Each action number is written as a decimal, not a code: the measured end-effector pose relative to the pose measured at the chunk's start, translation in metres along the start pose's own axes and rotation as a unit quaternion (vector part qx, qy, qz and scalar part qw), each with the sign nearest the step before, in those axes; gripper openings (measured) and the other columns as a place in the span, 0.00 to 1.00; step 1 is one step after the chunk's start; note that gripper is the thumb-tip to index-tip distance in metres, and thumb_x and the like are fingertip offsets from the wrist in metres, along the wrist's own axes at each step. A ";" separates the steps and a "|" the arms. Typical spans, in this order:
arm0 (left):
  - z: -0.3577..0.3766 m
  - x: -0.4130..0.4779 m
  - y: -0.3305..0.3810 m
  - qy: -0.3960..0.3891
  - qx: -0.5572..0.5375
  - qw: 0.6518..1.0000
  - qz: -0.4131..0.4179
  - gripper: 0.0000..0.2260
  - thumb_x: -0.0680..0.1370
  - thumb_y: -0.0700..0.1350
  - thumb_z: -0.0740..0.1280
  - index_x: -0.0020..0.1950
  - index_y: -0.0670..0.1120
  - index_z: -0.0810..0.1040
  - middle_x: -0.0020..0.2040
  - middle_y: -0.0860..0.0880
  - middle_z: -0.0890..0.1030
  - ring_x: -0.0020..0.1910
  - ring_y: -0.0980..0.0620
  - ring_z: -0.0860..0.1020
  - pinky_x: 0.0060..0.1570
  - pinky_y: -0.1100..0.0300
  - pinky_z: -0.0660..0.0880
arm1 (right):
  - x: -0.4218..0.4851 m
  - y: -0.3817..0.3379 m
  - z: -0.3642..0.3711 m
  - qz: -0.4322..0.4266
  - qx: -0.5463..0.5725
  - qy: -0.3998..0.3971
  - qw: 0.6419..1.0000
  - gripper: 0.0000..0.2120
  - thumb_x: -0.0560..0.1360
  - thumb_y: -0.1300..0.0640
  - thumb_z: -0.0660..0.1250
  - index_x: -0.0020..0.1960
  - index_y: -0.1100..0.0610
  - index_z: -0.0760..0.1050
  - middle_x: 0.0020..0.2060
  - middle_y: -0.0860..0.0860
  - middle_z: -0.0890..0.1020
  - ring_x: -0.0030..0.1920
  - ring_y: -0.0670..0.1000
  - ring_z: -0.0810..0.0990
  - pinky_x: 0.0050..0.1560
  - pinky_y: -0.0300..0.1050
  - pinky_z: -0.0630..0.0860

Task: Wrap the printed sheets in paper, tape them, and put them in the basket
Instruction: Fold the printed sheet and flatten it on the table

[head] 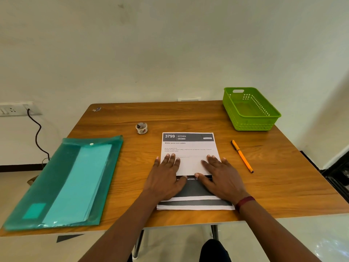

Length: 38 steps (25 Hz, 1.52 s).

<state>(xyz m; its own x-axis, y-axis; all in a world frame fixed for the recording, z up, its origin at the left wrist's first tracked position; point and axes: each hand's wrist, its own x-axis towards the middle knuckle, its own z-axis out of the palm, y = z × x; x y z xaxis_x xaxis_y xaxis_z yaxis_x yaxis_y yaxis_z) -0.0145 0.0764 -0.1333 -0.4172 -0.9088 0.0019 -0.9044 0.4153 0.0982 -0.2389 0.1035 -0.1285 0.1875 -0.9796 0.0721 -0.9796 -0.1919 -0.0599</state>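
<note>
A small stack of printed sheets point(188, 148) lies in the middle of the wooden table point(283, 176), the top one headed "3799 KITCHEN". Lower sheets with dark bands stick out at the near edge. My left hand point(166, 178) and my right hand point(221, 178) both press flat on the stack, fingers straight and spread. A green see-through folder point(62, 186) holding teal paper lies at the left. A small roll of patterned tape point(141, 128) stands behind the sheets. The green plastic basket point(251, 121) sits at the far right corner with nothing in it.
An orange pen point(242, 156) lies right of the sheets. A scrap of tape point(97, 109) is stuck near the far left corner. A wall socket with a black cable point(36, 135) is at the left. The table's near edge is just below my wrists.
</note>
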 end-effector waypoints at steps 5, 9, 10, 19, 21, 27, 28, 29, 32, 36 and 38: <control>-0.004 0.000 0.005 0.005 0.020 1.000 -0.001 0.29 0.83 0.60 0.41 0.80 0.48 0.55 0.80 0.45 0.54 0.79 0.48 0.50 0.76 0.41 0.42 | -0.001 -0.009 -0.003 0.000 -0.052 -0.032 0.998 0.45 0.73 0.31 0.26 0.78 0.52 0.58 0.77 0.54 0.60 0.79 0.53 0.53 0.77 0.62 0.47; 0.000 0.004 0.014 0.018 0.017 1.000 0.010 0.25 0.85 0.54 0.44 0.79 0.43 0.55 0.80 0.43 0.55 0.79 0.47 0.51 0.78 0.48 0.46 | 0.004 -0.031 -0.010 0.007 -0.116 -0.040 0.992 0.34 0.81 0.40 0.39 0.76 0.60 0.61 0.75 0.59 0.64 0.78 0.56 0.56 0.74 0.68 0.43; 0.001 0.004 0.015 0.020 0.002 1.000 0.010 0.25 0.85 0.53 0.45 0.79 0.43 0.54 0.80 0.43 0.54 0.79 0.47 0.50 0.78 0.50 0.46 | 0.007 -0.037 -0.009 0.004 -0.110 -0.044 0.993 0.32 0.81 0.42 0.42 0.76 0.61 0.59 0.76 0.60 0.63 0.78 0.56 0.56 0.74 0.68 0.43; 0.007 0.001 0.012 0.022 -0.010 1.000 0.000 0.26 0.84 0.52 0.46 0.80 0.44 0.50 0.81 0.44 0.50 0.80 0.46 0.47 0.78 0.50 0.46 | 0.004 -0.052 0.013 -0.061 0.023 -0.040 0.997 0.45 0.68 0.35 0.20 0.80 0.53 0.42 0.79 0.53 0.43 0.79 0.54 0.41 0.75 0.52 0.37; 0.007 0.001 0.009 0.018 -0.013 0.999 -0.028 0.28 0.83 0.55 0.45 0.80 0.44 0.47 0.81 0.45 0.48 0.79 0.46 0.45 0.78 0.49 0.45 | 0.004 -0.045 0.013 -0.021 0.037 -0.041 0.998 0.43 0.70 0.32 0.25 0.80 0.51 0.41 0.79 0.53 0.41 0.79 0.54 0.40 0.76 0.51 0.38; 0.010 0.003 0.000 0.016 -0.026 0.998 -0.051 0.31 0.82 0.61 0.44 0.81 0.46 0.45 0.81 0.47 0.46 0.79 0.46 0.42 0.78 0.48 0.43 | 0.004 -0.015 0.011 0.063 0.028 -0.052 0.996 0.36 0.77 0.32 0.39 0.80 0.50 0.42 0.79 0.53 0.43 0.79 0.53 0.41 0.78 0.55 0.42; 0.010 0.004 0.000 0.015 -0.029 0.998 -0.050 0.31 0.82 0.61 0.45 0.81 0.46 0.45 0.81 0.47 0.46 0.79 0.46 0.43 0.78 0.48 0.43 | 0.004 -0.015 0.011 0.065 0.027 -0.051 0.996 0.36 0.77 0.33 0.38 0.80 0.50 0.43 0.79 0.53 0.44 0.79 0.53 0.41 0.78 0.55 0.42; 0.010 0.004 0.000 0.017 -0.034 0.998 -0.050 0.31 0.82 0.61 0.45 0.81 0.46 0.46 0.81 0.47 0.47 0.79 0.46 0.43 0.78 0.48 0.43 | 0.003 -0.015 0.011 0.067 0.026 -0.049 0.996 0.36 0.77 0.33 0.37 0.80 0.50 0.43 0.79 0.54 0.44 0.79 0.54 0.42 0.78 0.56 0.42; 0.011 0.002 0.000 0.046 -0.073 0.995 -0.054 0.30 0.82 0.62 0.49 0.80 0.47 0.53 0.81 0.48 0.52 0.79 0.48 0.48 0.78 0.50 0.45 | 0.002 -0.017 0.012 0.066 0.021 -0.040 0.997 0.38 0.75 0.33 0.34 0.80 0.50 0.43 0.80 0.54 0.45 0.79 0.54 0.42 0.78 0.56 0.43; 0.006 0.001 -0.006 0.088 -0.162 0.981 -0.061 0.30 0.79 0.63 0.60 0.76 0.49 0.64 0.77 0.50 0.64 0.77 0.51 0.58 0.77 0.53 0.51 | 0.005 -0.013 0.010 0.068 0.045 -0.044 0.996 0.46 0.68 0.25 0.30 0.79 0.48 0.48 0.80 0.52 0.48 0.79 0.53 0.46 0.77 0.56 0.45; 0.003 0.002 -0.010 0.083 -0.201 0.974 -0.064 0.32 0.76 0.63 0.65 0.76 0.49 0.65 0.76 0.50 0.65 0.76 0.50 0.59 0.75 0.54 0.54 | 0.009 -0.011 0.002 0.082 0.045 -0.053 0.994 0.44 0.69 0.23 0.39 0.78 0.45 0.53 0.79 0.51 0.53 0.79 0.53 0.50 0.75 0.60 0.49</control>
<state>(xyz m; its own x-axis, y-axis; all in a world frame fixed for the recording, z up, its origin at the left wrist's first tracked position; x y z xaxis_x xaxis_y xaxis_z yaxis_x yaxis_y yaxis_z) -0.0066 0.0707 -0.1373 -0.2521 -0.9600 0.1216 -0.8264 0.2789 0.4891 -0.2264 0.0964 -0.1290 0.0377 -0.9980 -0.0502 -0.9881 -0.0297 -0.1510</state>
